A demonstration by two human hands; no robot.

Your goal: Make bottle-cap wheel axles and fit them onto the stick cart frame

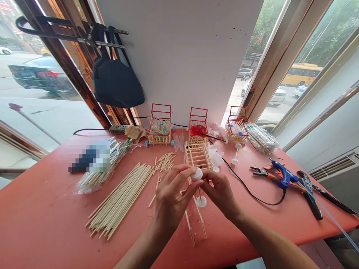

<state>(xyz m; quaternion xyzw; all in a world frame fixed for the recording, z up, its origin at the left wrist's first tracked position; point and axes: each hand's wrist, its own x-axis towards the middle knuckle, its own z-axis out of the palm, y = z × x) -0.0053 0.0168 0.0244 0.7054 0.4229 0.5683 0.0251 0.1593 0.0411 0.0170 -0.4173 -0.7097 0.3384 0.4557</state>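
My left hand (pixel 172 194) pinches a white bottle cap (pixel 198 173) between thumb and fingers. On its other side, my right hand (pixel 220 192) is closed with its fingertips at the same cap. A thin wooden stick (pixel 199 193) shows below my fingertips and runs down to a second white cap (pixel 201 202). How the stick meets the upper cap is hidden by my fingers. Just behind my hands stands a small cart frame (pixel 198 155) of wooden sticks, with two long sticks (pixel 188 223) reaching toward me; my hands cover part of it.
Left lies a pile of skewers (pixel 120 201), with short cut pieces (pixel 165 162) behind. Three stick baskets with red handles (pixel 159 132) line the wall. A stick with two caps (pixel 237 153), pliers (pixel 260 172) and a blue glue gun (pixel 286 176) with black cord are right.
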